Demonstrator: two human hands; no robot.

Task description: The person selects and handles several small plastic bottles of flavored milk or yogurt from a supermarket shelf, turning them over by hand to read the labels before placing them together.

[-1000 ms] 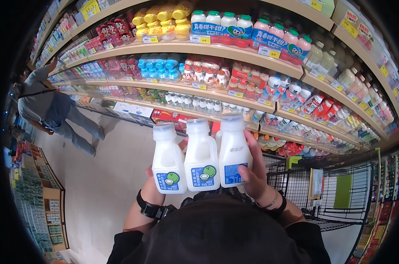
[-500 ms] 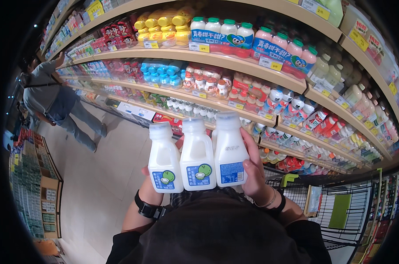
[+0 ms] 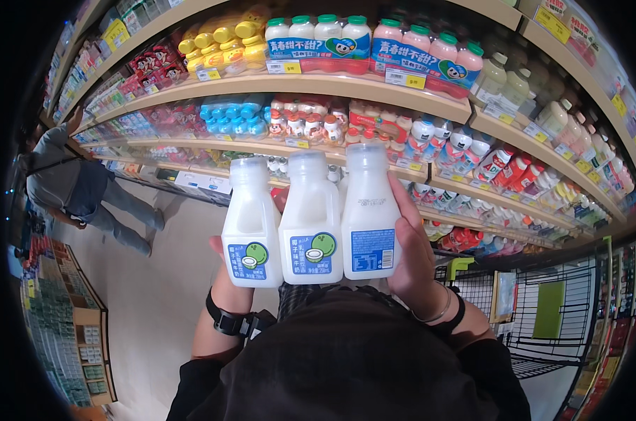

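Three white plastic milk bottles stand side by side in front of me: a left bottle (image 3: 251,224), a middle bottle (image 3: 311,217) and a right bottle (image 3: 368,217). Each has a blue label low down, and the left two show a green coconut picture. Part of another pale bottle peeks out behind the middle and right ones. My left hand (image 3: 227,278) is closed round the left side of the group, its fingers mostly hidden behind the bottles. Against the right bottle's side presses my right hand (image 3: 414,263), thumb in front and fingers reaching behind.
Long store shelves (image 3: 318,85) of bottled drinks and multipacks curve across the front. A wire shopping cart (image 3: 512,337) with green parts stands at my right. To the far left, a person (image 3: 72,179) reaches toward the shelf. Stacked goods (image 3: 58,316) fill a display at lower left.
Both hands have raised the bottles slightly, and they appear larger and tilted a little more toward me. The shelves have shifted left and up in view.
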